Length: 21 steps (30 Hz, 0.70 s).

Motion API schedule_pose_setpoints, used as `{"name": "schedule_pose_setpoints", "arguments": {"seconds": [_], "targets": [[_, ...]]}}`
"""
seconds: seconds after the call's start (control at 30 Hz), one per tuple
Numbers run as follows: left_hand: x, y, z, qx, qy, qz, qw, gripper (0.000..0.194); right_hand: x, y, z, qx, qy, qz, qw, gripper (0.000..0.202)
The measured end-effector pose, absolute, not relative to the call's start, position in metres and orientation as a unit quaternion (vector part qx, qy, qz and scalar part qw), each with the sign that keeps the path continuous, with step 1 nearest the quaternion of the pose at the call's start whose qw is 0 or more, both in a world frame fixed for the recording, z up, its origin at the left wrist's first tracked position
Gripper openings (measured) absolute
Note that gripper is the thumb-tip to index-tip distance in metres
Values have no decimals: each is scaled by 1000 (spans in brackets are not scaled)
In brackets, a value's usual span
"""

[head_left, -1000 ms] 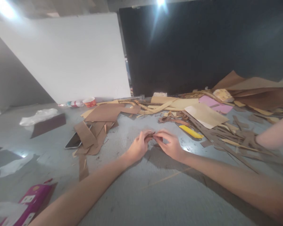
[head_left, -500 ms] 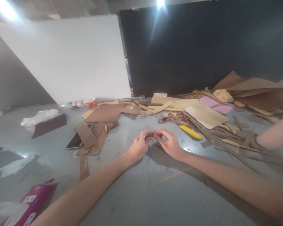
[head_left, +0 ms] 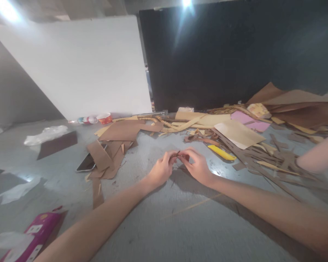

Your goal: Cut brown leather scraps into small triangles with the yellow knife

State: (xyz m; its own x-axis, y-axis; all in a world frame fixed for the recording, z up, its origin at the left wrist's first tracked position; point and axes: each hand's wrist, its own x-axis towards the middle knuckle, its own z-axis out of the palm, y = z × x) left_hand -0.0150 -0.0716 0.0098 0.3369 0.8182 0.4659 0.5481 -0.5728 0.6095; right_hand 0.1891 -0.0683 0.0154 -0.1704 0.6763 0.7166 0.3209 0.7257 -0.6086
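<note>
Near the middle of the grey table (head_left: pixel 191 225), my left hand (head_left: pixel 162 169) and my right hand (head_left: pixel 196 165) meet fingertip to fingertip. Between them is a small dark brown strip (head_left: pixel 175 155), perhaps leather or paper, mostly covered by the fingers. Both hands are closed in a pinch on it. To the right of my right hand lies a yellow utility knife (head_left: pixel 221 152). Left of my left hand are brown sheet offcuts (head_left: pixel 113 160), partly over a phone (head_left: pixel 85 164).
Brown strips (head_left: pixel 278 160), a tan sheet (head_left: pixel 239 134) and a pink sheet (head_left: pixel 251 121) are heaped at right. Another person's arm (head_left: pixel 319 154) reaches in there. At left are a magenta packet (head_left: pixel 43 229), a plastic-topped dark box (head_left: pixel 57 145) and an orange-white bowl (head_left: pixel 104 118).
My fingertips have shifted very slightly around the brown strip. Everything else looks the same.
</note>
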Motion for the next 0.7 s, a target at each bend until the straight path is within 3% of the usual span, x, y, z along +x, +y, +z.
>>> {"name": "schedule_pose_setpoints", "arguments": {"seconds": [0.7], "targets": [[-15,-74,11,806,425,367,188,24,190,-68,15,-338,-740,173,556,16]]}}
